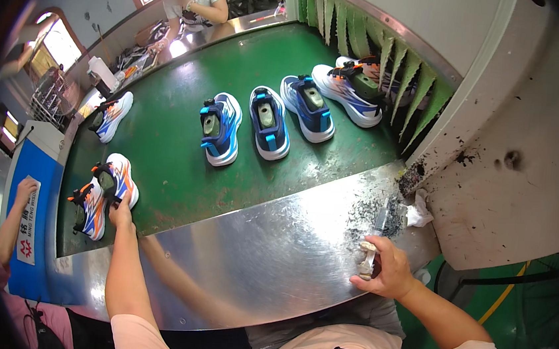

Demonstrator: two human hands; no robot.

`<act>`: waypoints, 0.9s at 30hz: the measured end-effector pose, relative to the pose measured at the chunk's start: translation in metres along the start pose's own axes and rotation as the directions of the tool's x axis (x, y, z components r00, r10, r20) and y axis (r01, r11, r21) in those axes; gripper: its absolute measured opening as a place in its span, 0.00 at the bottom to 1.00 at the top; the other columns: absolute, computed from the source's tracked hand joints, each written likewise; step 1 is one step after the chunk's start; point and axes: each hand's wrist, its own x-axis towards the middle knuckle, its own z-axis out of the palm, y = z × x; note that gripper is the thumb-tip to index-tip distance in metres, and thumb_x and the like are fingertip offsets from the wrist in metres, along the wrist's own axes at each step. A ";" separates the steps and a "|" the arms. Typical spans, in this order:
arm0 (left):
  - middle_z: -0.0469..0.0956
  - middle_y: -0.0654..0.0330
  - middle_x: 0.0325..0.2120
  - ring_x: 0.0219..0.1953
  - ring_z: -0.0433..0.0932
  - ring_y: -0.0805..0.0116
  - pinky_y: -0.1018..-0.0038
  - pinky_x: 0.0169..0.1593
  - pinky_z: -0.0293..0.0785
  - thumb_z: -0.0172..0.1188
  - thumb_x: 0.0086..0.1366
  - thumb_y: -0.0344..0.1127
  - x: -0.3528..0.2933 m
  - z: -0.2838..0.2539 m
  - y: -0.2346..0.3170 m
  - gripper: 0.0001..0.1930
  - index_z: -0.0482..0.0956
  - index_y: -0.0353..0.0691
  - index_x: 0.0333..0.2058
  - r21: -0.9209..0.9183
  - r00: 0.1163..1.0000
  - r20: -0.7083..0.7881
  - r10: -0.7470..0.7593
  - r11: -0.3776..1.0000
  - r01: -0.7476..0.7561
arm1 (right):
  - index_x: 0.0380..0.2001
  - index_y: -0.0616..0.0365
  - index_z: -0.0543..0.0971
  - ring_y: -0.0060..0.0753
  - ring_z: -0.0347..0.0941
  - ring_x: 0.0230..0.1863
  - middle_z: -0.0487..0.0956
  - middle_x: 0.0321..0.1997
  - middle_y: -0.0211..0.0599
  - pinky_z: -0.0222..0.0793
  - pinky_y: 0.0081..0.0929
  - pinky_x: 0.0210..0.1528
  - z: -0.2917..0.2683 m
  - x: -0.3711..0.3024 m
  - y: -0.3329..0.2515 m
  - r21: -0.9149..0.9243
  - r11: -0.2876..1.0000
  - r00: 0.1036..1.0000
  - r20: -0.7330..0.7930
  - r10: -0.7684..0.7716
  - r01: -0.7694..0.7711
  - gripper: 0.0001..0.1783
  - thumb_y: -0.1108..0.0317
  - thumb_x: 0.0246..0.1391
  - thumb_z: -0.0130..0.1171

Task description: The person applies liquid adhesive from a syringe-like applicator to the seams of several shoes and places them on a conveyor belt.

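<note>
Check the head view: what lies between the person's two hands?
Only bare metal plate. The left hand touches a white and orange shoe on the green belt; the right hand holds a small brush-like tool. Nothing rests between.

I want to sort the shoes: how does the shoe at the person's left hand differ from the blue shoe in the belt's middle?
The left hand touches the white shoe with orange accents, at the belt's near edge beside a matching shoe. The blue shoe lies farther away, untouched, in a row. Both hold a grey last.

left grip (120,214) outstretched, right grip (383,268) closed — fisted
</note>
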 end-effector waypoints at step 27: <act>0.76 0.53 0.46 0.46 0.77 0.63 0.70 0.51 0.73 0.74 0.45 0.35 -0.027 0.048 0.052 0.35 0.68 0.34 0.52 -0.179 0.979 -0.203 0.000 0.983 -0.037 | 0.51 0.63 0.66 0.45 0.74 0.30 0.74 0.35 0.46 0.71 0.34 0.31 0.009 -0.012 0.014 0.039 0.997 0.997 0.029 0.068 -0.069 0.45 0.49 0.33 0.74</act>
